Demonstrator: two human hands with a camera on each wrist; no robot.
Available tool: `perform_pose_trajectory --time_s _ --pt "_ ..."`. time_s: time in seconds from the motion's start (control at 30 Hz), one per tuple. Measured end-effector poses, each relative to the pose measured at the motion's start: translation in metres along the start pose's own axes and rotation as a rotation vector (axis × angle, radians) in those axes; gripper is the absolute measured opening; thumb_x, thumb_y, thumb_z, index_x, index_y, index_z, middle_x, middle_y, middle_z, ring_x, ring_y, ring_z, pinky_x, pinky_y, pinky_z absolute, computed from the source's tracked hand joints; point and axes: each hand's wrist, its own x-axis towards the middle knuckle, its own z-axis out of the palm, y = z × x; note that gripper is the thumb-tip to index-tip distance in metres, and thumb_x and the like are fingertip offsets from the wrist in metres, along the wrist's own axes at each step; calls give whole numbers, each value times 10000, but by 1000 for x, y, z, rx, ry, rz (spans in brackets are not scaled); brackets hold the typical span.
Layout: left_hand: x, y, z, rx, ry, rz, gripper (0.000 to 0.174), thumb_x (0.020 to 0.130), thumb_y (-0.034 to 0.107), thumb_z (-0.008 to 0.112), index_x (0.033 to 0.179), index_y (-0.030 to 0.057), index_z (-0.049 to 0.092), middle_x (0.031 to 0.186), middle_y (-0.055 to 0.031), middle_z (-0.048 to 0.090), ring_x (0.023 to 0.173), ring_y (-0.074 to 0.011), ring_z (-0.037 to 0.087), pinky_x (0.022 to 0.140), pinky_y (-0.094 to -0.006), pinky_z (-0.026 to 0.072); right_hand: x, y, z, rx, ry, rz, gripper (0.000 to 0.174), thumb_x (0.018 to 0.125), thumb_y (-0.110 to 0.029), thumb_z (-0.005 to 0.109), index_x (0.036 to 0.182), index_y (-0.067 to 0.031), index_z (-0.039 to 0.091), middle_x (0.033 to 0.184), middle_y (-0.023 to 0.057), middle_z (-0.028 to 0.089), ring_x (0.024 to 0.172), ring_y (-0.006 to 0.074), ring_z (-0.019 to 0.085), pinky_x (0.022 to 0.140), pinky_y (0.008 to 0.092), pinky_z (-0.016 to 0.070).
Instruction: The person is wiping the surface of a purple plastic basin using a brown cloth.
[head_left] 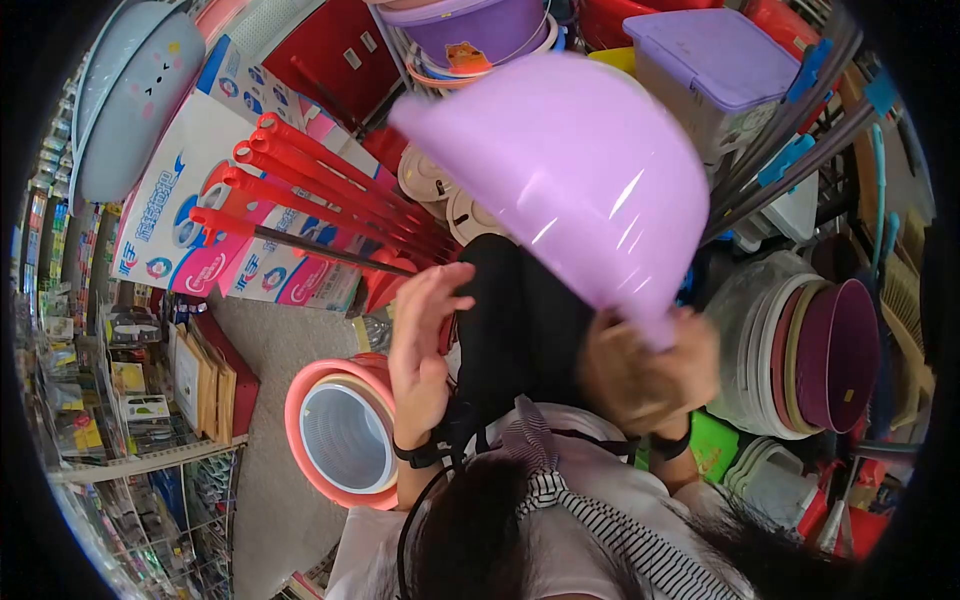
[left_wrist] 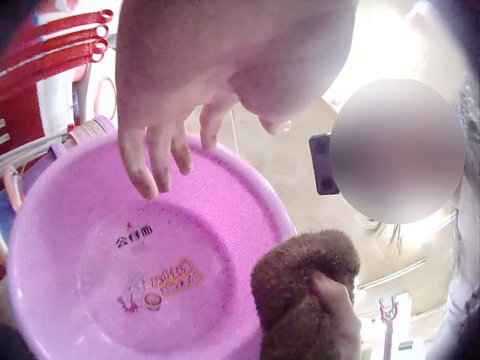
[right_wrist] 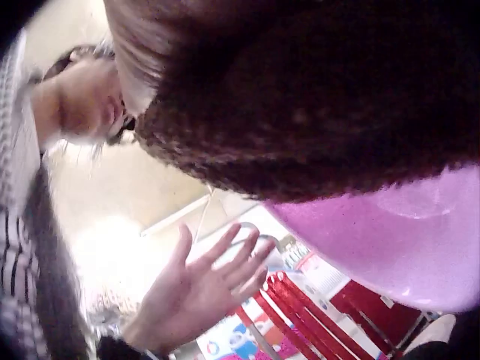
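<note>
A pink-purple plastic basin (head_left: 580,180) is tilted up in the air in front of the person's lap, blurred in the head view. My right hand (head_left: 690,370) grips its near rim, with a fuzzy brown cloth (head_left: 620,380) bunched in the same grasp. In the left wrist view, the cloth (left_wrist: 300,281) overlaps the rim, and small printed pictures show on the basin's (left_wrist: 180,225) inner floor. Apart from the basin, my left hand (head_left: 420,350) is held up with fingers spread and nothing in it. The cloth (right_wrist: 322,112) fills much of the right wrist view.
Red-handled poles (head_left: 320,190) stand at the left before a printed box (head_left: 170,210). A pink bucket with a basket (head_left: 345,440) inside is on the floor. Stacked tubs (head_left: 840,355) and grey poles (head_left: 800,160) crowd the right. A shelf (head_left: 150,460) runs along the left.
</note>
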Motion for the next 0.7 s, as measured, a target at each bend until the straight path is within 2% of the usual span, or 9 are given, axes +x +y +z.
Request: perform_pose_trajectory --time_s 0.03,0.1,0.13,0.17,0.23,0.27,0.4,0.6,0.7 --pt "1 -3 -7 201 134 8 578 905 345 553 1332 -12 401 1317 -157 433 1237 -247 436 980 -371 386 1 -4 -2 4 -6 3 326 644 -119 712 953 -38 650 1081 129 608 800 253 596 691 368 475" --pt "2 -3 -12 430 281 33 430 860 54 585 1267 -4 458 1267 -142 424 1168 -236 454 968 -353 407 17 -22 -10 597 524 661 668 668 -232 683 1251 -38 419 1230 187 508 1009 296 549 859 393 462" --pt "0 -12 -14 548 423 20 461 868 72 586 1297 9 429 1273 -142 421 1176 -237 448 978 -358 405 24 -27 -11 887 791 991 845 681 -288 669 1400 -38 303 1304 216 457 1113 318 525 943 406 456" --pt "-1 -18 -16 572 487 -4 470 882 76 572 1314 10 401 1271 -145 431 1173 -237 456 975 -355 409 -16 2 -43 1134 715 1143 783 746 -308 611 1390 9 297 1288 205 463 1118 321 516 949 409 448" --pt "-6 -29 -24 599 548 -43 479 895 80 557 1332 12 372 1270 -148 440 1171 -236 463 973 -352 413 -39 22 -51 1228 637 1080 755 763 -305 605 1375 25 309 1275 202 473 1115 316 518 949 409 445" --pt "-11 -36 -34 340 480 -169 478 921 133 532 1347 18 349 1274 -127 452 1162 -222 478 943 -351 423 -49 26 -52 1321 558 1009 729 780 -301 600 1360 40 321 1263 199 483 1112 310 520 948 410 442" --pt "-17 -54 -45 10 447 -506 474 959 216 513 1350 19 331 1194 -98 524 1034 -171 546 843 -321 465 -61 35 -46 1250 494 1192 691 797 -290 593 1350 35 336 1259 194 485 1113 308 519 948 411 441" --pt "-20 -60 -43 145 587 -442 314 891 138 626 1139 -37 544 1017 -79 612 878 -131 574 797 -272 464 -40 37 -18 1017 371 1312 592 826 -270 596 1306 14 398 1245 162 499 1108 278 514 948 387 424" --pt "-22 -55 -38 225 587 -413 318 889 124 622 1148 -40 538 1017 -79 610 878 -132 570 790 -272 463 -18 45 -7 701 92 1005 642 815 -243 605 1353 11 365 1293 147 484 1133 250 519 950 354 426"
